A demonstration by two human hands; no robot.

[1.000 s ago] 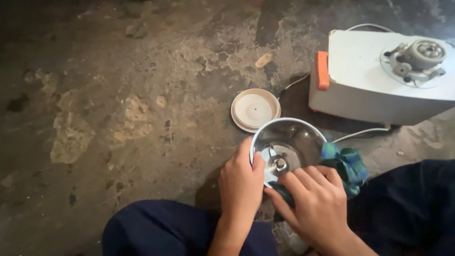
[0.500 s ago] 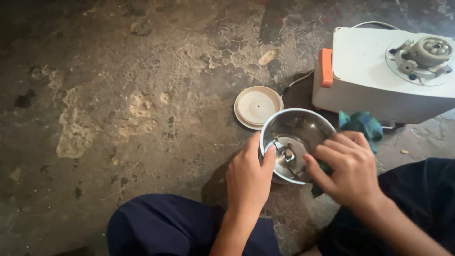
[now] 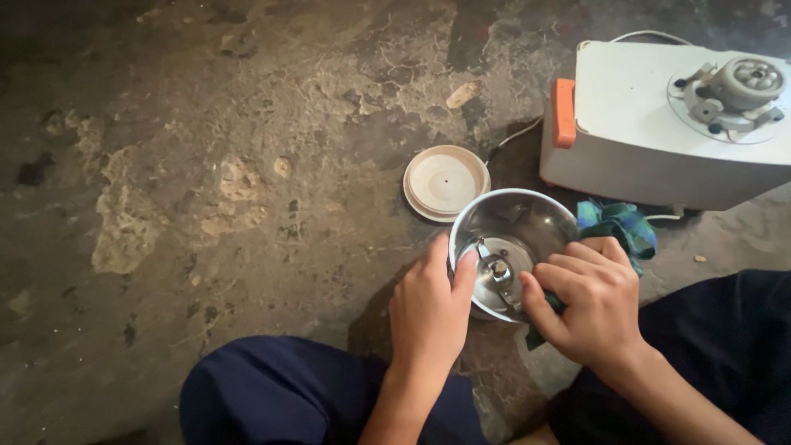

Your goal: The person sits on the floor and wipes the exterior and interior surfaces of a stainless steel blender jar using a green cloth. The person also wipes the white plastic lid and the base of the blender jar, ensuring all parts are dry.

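Note:
A shiny steel grinder jar (image 3: 527,222) stands on the rough floor between my knees, with a small blade (image 3: 499,272) at its bottom. My left hand (image 3: 428,309) grips the jar's near-left rim, thumb over the edge. My right hand (image 3: 589,301) is closed on a blue-green checked cloth (image 3: 618,227) and presses part of it down into the jar beside the blade. The rest of the cloth hangs out over the jar's right side.
A round cream lid (image 3: 446,181) lies on the floor just beyond the jar. A white mixer base (image 3: 651,124) with an orange button (image 3: 563,113) and a grey coupling (image 3: 746,82) on top stands at the upper right, its cord trailing. My dark blue trouser legs (image 3: 272,395) frame the bottom.
My right hand has shifted around the jar's right rim with the cloth, from low inside to the side and back in. My left hand stays on the rim. The view drifted slightly.

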